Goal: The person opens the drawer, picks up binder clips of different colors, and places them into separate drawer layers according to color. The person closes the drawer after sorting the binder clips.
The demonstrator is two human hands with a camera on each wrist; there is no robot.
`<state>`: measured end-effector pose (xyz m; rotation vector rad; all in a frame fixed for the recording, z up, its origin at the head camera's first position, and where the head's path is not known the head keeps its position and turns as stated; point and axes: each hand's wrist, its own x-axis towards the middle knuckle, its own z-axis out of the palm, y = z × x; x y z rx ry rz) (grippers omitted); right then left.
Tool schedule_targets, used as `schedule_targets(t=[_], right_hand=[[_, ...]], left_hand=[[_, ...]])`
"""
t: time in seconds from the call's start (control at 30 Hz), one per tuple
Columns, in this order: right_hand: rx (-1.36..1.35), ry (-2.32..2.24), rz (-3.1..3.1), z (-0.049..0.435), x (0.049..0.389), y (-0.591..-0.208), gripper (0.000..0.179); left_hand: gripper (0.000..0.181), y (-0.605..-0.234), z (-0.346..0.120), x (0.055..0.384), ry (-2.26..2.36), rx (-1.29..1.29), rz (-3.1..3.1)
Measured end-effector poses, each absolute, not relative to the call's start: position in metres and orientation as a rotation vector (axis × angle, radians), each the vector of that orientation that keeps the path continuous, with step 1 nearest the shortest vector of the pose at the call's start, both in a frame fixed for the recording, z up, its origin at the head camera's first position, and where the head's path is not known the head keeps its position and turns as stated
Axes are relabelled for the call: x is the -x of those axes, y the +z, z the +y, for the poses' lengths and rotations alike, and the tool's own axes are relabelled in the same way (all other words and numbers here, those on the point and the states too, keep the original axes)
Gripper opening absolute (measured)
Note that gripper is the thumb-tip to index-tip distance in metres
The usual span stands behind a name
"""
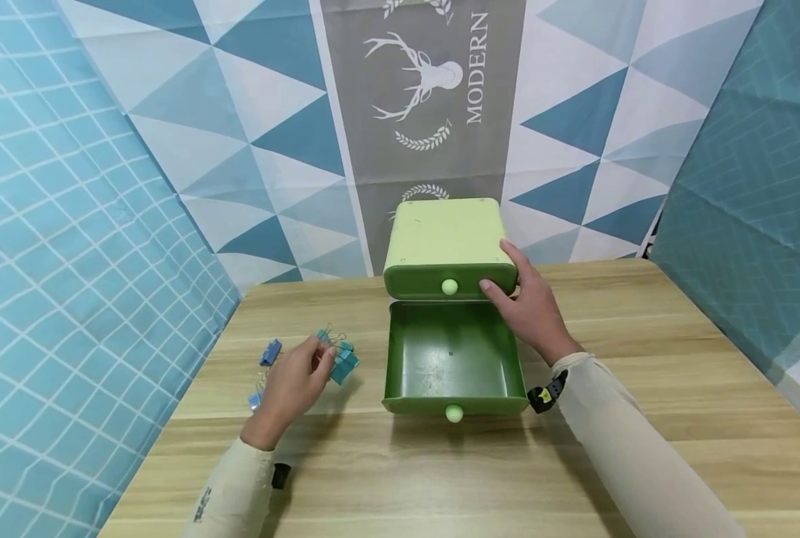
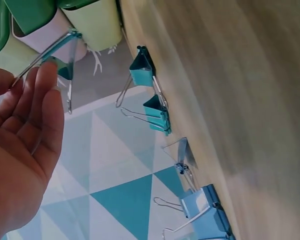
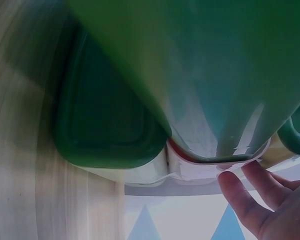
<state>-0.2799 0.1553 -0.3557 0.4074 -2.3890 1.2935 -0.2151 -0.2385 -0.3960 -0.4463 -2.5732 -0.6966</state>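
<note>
One held binder clip (image 2: pixel 66 71): teal, hanging by a wire handle from the left hand (image 1: pixel 295 381), at about 3 o'clock of it in the head view, raised off the table.
Left fingers: thumb and a finger pinch the wire handle; the other fingers curve loosely beside them.
Right hand (image 1: pixel 534 310): at 2 o'clock of the pulled-out drawer (image 1: pixel 450 362), resting against the right front corner of the top drawer box (image 1: pixel 450 232); thumb on the green front, fingers along the side, spread and only slightly bent.
Pulled-out drawer: dark green, bare floor facing up, lime knob (image 1: pixel 454 413) at its 6 o'clock; the left hand lies at its 9 o'clock, well apart.
Drawer stack: three tiers, the middle one drawn out, the top box at 12 o'clock of that drawer with its front pushed in.
Two other teal clips (image 2: pixel 142 76): on the wood-grain table (image 1: pixel 642 388), between 1 and 2 o'clock of the left hand.
Blue clips: one (image 1: pixel 272 351) at 10 o'clock of that hand, another (image 1: pixel 255 401) at 8, both on the table.
Backdrop: gray panel (image 1: pixel 373 149) printed "MODERN" with a white deer head, at 12 o'clock beyond the stack.
</note>
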Motion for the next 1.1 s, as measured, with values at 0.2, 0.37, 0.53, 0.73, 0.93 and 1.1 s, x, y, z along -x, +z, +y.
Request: schedule_targets(t=[0.2,0.37,0.53,0.73,0.93,1.1], right_hand=[[-0.411,1.289,-2.395,0.154,0.278,-0.357,0.074],[-0.41,1.284,-2.384,0.154,0.28,-0.355,0.073],[-0.407,1.29,-2.386,0.154,0.279,-0.354,0.074],[-0.402,1.308,-2.386,0.156,0.277,-0.356,0.074],[-0.395,1.313,-2.383,0.154,0.277,-0.355,0.074],[-0.395,1.297,-2.378,0.153,0.277,-0.357,0.074]], left_hand=[[0.015,-0.394,-0.236,0.214,-0.715,0.473,-2.53],[0.021,-0.388,-0.233,0.212,-0.99,0.448,-2.518],[0.026,-0.379,-0.23,0.207,-1.436,0.355,-2.49],[0.022,-0.359,-0.217,0.189,-1.58,0.292,-2.488],[0.024,-0.36,-0.218,0.188,-1.574,0.34,-2.419],[0.023,-0.357,-0.215,0.185,-1.575,0.362,-2.373]])
